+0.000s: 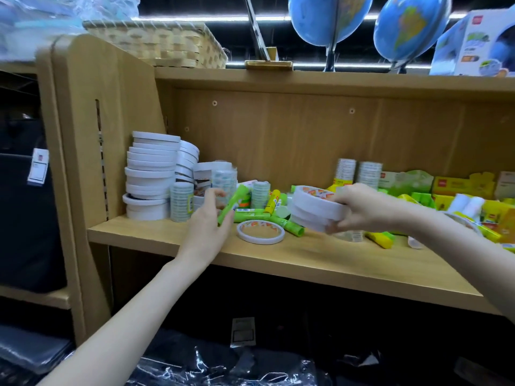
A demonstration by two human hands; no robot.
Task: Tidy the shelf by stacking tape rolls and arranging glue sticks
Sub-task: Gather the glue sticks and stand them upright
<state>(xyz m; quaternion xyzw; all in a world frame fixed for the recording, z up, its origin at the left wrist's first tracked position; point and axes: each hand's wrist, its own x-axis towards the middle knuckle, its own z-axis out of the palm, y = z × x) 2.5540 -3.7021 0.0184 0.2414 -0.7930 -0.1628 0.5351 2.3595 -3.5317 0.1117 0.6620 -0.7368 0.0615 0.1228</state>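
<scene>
On the wooden shelf (pixel 278 257), the left hand (pixel 207 224) grips a green glue stick (pixel 232 204) for arranging; the right hand (pixel 359 208) clasps flat white tape rolls (pixel 315 211) for stacking.

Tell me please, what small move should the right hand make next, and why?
Probably carry the white tape rolls held by the right hand over to the tall tape stack at the shelf's left end, since they hang above scattered glue sticks, not yet stacked.
</scene>
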